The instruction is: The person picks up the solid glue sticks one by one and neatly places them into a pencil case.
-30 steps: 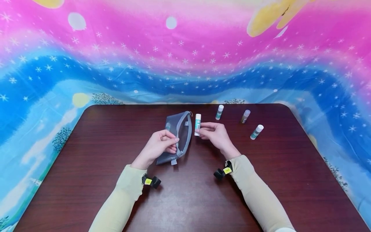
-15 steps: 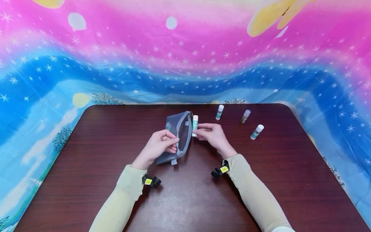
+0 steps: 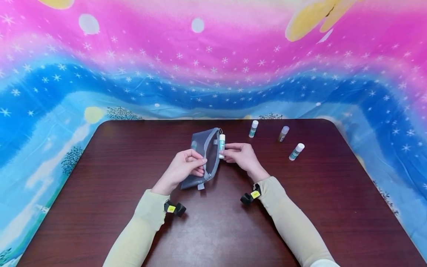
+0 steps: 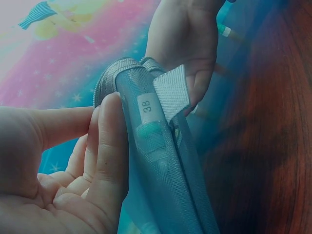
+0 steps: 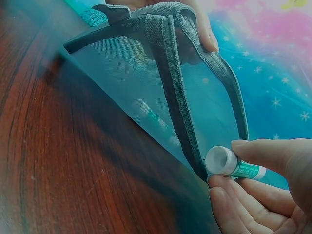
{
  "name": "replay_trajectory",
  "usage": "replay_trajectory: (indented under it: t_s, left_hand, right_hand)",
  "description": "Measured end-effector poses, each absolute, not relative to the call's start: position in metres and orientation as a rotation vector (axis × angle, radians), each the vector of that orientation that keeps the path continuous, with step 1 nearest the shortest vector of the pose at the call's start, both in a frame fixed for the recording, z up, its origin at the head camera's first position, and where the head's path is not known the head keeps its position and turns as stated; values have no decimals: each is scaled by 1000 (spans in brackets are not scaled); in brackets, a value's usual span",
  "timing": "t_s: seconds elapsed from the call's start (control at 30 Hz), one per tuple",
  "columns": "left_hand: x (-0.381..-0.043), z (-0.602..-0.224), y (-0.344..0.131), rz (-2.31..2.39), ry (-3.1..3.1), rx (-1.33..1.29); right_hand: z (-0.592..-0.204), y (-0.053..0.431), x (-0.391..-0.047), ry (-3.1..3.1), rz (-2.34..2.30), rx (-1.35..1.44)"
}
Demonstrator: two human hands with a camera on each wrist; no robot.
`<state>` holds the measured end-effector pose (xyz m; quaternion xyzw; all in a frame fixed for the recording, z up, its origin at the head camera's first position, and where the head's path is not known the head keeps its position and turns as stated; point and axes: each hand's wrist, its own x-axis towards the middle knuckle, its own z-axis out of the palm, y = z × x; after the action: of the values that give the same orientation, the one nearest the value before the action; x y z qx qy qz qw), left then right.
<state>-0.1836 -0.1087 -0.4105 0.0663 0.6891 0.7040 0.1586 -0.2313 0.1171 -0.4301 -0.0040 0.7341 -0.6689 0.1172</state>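
A grey mesh zipper pouch (image 3: 199, 140) stands on the table with its mouth spread toward the right. My left hand (image 3: 184, 166) pinches the near lip of that mouth between thumb and fingers. Held by my right hand (image 3: 244, 155) is a white and green glue stick (image 3: 222, 144), gripped between thumb and fingertips near its lower end. In the right wrist view the held stick (image 5: 246, 169) lies right at the pouch's zipper edge, its hollow base facing the camera. Through the mesh, another glue stick (image 5: 155, 121) shows inside the pouch.
Behind and right of the right hand stand two glue sticks with white caps, one far (image 3: 253, 129) and one nearer (image 3: 296, 151). Between them is a stick with a translucent cap (image 3: 283, 134). A patterned cloth (image 3: 213, 74) hangs behind the dark wooden table (image 3: 110, 159).
My right hand has moved a little left with the glue stick, from beside the pouch to its open mouth. The left hand and the pouch have stayed where they were.
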Motion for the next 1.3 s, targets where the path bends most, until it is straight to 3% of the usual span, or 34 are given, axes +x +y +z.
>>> replay_trajectory:
  t_s: [0.3, 0.7, 1.3]
  left_hand:
    - [-186, -412, -109, 1971, 1972, 180]
    - [-185, -414, -108, 2012, 1991, 185]
    - [-183, -411, -108, 2062, 1959, 189]
  right_hand:
    - [-416, 114, -229, 2104, -1914, 31]
    - [-432, 113, -234, 2125, -1934, -1]
    - [-422, 120, -228, 2182, -1969, -70]
